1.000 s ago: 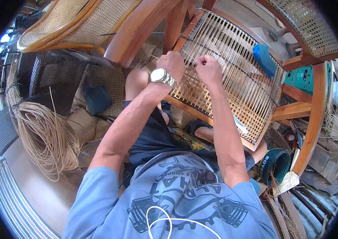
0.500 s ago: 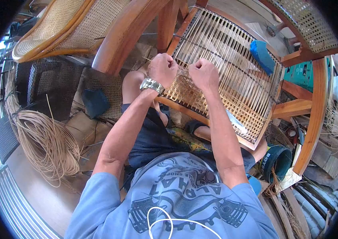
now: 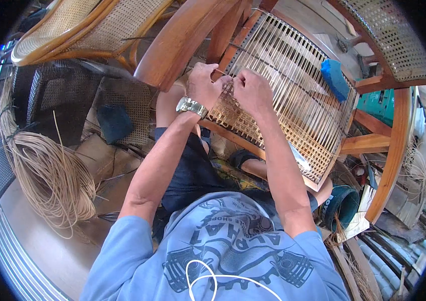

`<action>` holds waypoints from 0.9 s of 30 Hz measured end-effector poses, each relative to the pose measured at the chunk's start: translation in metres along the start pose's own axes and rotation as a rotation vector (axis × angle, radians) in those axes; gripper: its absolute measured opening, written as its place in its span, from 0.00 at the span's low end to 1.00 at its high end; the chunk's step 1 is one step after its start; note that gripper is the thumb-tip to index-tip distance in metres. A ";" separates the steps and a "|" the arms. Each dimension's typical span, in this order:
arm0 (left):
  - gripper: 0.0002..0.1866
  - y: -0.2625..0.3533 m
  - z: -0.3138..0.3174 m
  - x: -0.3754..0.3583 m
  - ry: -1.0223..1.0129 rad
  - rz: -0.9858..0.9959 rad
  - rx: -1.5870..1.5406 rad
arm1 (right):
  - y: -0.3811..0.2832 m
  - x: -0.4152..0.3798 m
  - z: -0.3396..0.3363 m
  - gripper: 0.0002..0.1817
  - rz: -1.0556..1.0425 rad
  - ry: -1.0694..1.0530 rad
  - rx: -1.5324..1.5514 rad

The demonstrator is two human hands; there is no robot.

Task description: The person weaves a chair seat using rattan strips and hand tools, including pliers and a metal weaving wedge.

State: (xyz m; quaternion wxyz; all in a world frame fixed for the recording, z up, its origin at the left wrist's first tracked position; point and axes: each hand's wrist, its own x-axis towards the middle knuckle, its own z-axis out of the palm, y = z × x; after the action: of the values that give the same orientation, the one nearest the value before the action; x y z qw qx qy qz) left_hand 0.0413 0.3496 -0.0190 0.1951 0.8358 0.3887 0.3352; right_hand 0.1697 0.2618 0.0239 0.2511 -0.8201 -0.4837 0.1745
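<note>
Both of my hands work close together over the left edge of a chair seat being woven from cane [image 3: 293, 145]. My left hand [image 3: 204, 85], with a metal watch on its wrist, has its thumb touching my right hand, and its fingers curl by a thin cane strand. My right hand [image 3: 254, 93] is closed in a pinch, seemingly on the same strand; its fingertips are partly hidden. Below the hands the seat has an open square weave, while farther up lie parallel strands. A dark rod [image 3: 273, 65] crosses under these strands.
A blue pad [image 3: 333, 80] lies on the seat's far right. The chair's wooden arm [image 3: 183, 42] rises just beyond my left hand. A coil of cane [image 3: 52, 175] hangs at left, near a dark blue cloth [image 3: 117, 123]. A dark bucket [image 3: 341, 205] stands at right.
My hands have come together, the right moving left to meet the left. My left thumb and index finger have spread. The chair has shifted slightly right in view.
</note>
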 end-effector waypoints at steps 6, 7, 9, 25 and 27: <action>0.14 -0.011 -0.006 0.002 -0.057 -0.159 -0.258 | -0.008 -0.008 0.006 0.12 0.027 0.030 -0.044; 0.12 -0.010 -0.010 0.004 -0.100 -0.214 -0.309 | -0.007 -0.009 0.008 0.12 0.026 0.027 -0.047; 0.10 -0.015 -0.014 0.005 -0.105 -0.249 -0.277 | -0.006 -0.011 0.011 0.11 -0.001 0.097 -0.027; 0.21 -0.115 -0.098 0.049 -0.350 -0.045 -0.022 | 0.137 -0.186 -0.090 0.06 0.161 0.589 -0.006; 0.19 -0.080 -0.064 0.048 -0.373 0.011 -0.222 | 0.166 -0.224 -0.122 0.08 0.330 0.612 -0.112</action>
State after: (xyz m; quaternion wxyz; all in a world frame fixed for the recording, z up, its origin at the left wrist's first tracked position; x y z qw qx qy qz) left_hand -0.0232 0.4406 -0.0017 0.3528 0.8588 0.3019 0.2165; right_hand 0.2455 -0.0326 0.0364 0.3072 -0.9141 -0.2558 -0.0679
